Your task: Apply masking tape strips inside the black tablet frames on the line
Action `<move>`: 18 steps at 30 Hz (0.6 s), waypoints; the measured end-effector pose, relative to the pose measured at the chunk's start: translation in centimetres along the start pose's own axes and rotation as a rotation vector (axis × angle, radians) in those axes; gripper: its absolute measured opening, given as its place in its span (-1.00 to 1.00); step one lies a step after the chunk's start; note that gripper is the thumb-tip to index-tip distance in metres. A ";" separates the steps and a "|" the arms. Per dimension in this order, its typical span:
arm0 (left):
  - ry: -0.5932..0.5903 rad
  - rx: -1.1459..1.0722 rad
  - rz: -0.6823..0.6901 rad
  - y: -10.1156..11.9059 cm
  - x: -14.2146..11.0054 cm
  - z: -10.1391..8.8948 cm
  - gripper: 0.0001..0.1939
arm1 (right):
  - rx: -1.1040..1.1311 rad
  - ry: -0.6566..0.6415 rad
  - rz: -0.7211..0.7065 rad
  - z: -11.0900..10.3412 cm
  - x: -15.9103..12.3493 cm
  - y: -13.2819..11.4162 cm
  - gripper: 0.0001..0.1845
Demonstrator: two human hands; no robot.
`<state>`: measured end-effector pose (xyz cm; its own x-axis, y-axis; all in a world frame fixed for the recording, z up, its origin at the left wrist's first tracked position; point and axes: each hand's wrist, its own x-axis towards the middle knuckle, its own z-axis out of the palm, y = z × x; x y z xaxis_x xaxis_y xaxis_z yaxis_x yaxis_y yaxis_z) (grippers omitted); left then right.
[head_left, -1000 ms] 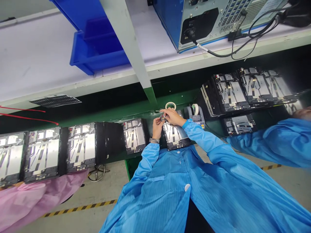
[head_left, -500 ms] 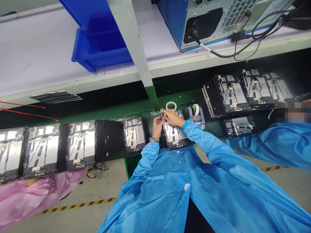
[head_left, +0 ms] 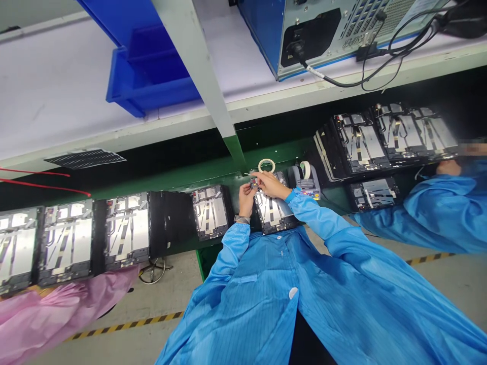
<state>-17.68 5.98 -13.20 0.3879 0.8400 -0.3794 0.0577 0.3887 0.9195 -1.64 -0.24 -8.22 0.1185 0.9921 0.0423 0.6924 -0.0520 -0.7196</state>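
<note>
My left hand [head_left: 246, 199] and my right hand [head_left: 271, 184] meet above the bench, and their fingertips pinch a small dark electronic part [head_left: 253, 184]. Below them lies a black-framed metal panel [head_left: 274, 212] with dark strips and ribbon cables, and my right palm is just above its top end. A roll of pale masking tape [head_left: 267, 165] stands just beyond my right fingers. To the right sits a grey tape dispenser [head_left: 304, 178]. A metal wristband [head_left: 242, 219] circles my left wrist.
Several similar panels [head_left: 210, 212] line the bench to both sides. A co-worker's blue sleeve [head_left: 437, 213] reaches in from the right. Above stand a blue plastic bin [head_left: 148, 76] and a blue-and-grey equipment case [head_left: 323, 35] with black cables, beside a white upright [head_left: 198, 66].
My hands have stayed almost still on the small part. The co-worker's hand has come into view at the right, reaching towards the panels there, and the whole view has shifted slightly.
</note>
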 end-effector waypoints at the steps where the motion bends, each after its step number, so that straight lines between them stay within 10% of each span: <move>1: 0.001 -0.004 -0.001 -0.1 0.0 0.0 -0.56 | -0.001 -0.001 -0.006 0.0 0.0 -0.2 -0.31; 11: 0.011 0.035 0.053 -0.4 -0.1 0.0 -0.57 | 0.198 0.156 0.088 -0.6 -0.7 -1.1 -0.42; 18: 0.048 0.060 0.153 -0.1 -0.5 0.1 -0.50 | 1.464 0.186 0.448 0.9 -5.6 -6.1 -0.48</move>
<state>-17.79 5.48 -13.10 0.3520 0.9052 -0.2382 0.0565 0.2334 0.9707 -7.20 -5.40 -4.72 0.2799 0.8927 -0.3532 -0.6916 -0.0677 -0.7191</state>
